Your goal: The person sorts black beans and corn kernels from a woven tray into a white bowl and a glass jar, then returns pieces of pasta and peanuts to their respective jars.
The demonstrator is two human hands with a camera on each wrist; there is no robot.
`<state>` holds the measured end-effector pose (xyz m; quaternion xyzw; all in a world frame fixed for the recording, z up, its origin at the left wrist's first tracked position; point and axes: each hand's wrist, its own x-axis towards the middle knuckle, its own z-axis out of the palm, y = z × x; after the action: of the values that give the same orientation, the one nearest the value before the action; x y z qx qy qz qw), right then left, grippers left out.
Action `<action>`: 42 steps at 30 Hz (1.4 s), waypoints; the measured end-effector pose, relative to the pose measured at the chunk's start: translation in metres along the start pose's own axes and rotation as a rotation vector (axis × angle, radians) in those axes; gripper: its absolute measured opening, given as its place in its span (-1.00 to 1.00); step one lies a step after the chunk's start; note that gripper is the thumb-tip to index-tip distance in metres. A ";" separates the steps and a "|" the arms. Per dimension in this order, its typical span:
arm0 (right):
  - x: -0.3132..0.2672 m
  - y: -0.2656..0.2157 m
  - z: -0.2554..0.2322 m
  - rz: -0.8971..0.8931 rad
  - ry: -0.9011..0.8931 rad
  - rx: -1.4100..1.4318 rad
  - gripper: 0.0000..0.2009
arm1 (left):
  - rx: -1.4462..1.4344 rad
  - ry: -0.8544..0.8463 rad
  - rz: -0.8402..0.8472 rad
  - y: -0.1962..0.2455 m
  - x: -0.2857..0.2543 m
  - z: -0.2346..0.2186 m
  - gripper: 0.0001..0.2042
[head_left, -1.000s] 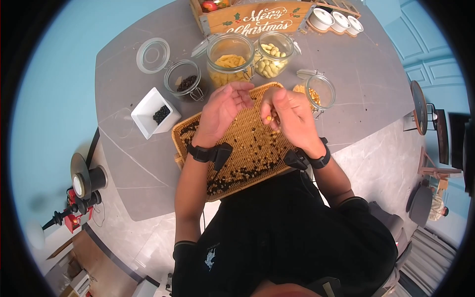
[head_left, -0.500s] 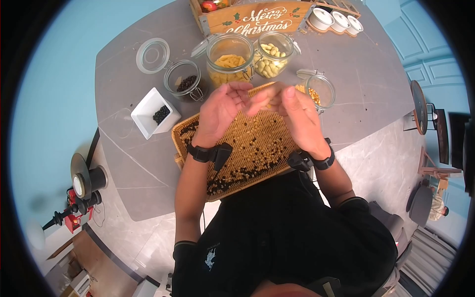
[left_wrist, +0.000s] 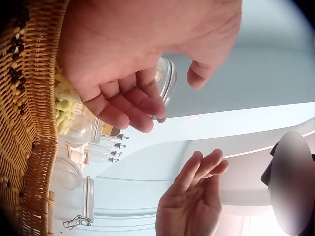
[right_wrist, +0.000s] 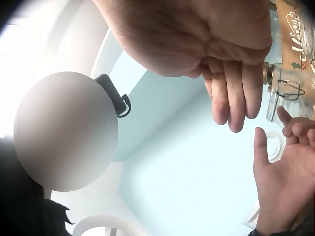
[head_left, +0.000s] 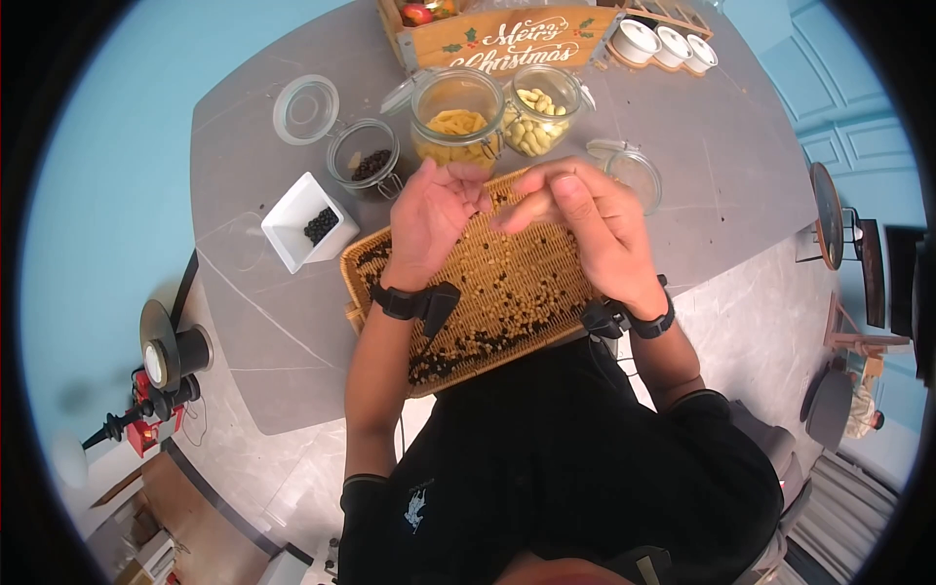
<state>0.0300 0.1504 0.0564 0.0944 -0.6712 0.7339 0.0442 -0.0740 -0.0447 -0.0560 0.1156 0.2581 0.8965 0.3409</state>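
Observation:
My left hand [head_left: 434,224] hovers over the upper left of a shallow wicker basket [left_wrist: 44,78], palm turned inward and fingers loosely bent. Facing it across a small gap is my right hand [head_left: 604,229], with fingers extended and the thumb on top. Nothing shows in either palm in the wrist views. Inside the basket lie scattered black beans [head_left: 444,367] and small yellow kernels [head_left: 487,261], with the black ones thickest along the near edge. The right hand hides the basket's far right corner.
Behind the basket stand open glass jars of dark beans [head_left: 369,166], yellow pasta [head_left: 456,125] and pale nut-like pieces [head_left: 534,122]. Another clip-top jar [head_left: 639,175] is beside the right hand. A white dish [head_left: 283,229] with black beans sits left; a Christmas crate [head_left: 512,44] is at the back.
My right hand has shifted to the right, away from the left hand, and its curled fingers have straightened. The left hand has barely moved.

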 end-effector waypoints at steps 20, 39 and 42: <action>0.061 -0.004 -0.083 -0.021 -0.193 -1.225 -0.45 | -0.020 0.096 0.037 0.000 0.000 -0.007 -0.40; 0.192 0.053 -0.085 0.561 -0.806 -1.213 -0.41 | 0.060 0.102 0.024 -0.004 0.001 -0.006 -0.41; 0.194 0.064 -0.086 0.642 -0.739 -1.239 -0.39 | 0.062 0.094 0.025 -0.003 0.001 -0.005 -0.41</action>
<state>-0.1789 0.2175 0.0250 0.0920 -0.9235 0.1243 -0.3512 -0.0747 -0.0442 -0.0617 0.0873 0.3000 0.8968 0.3133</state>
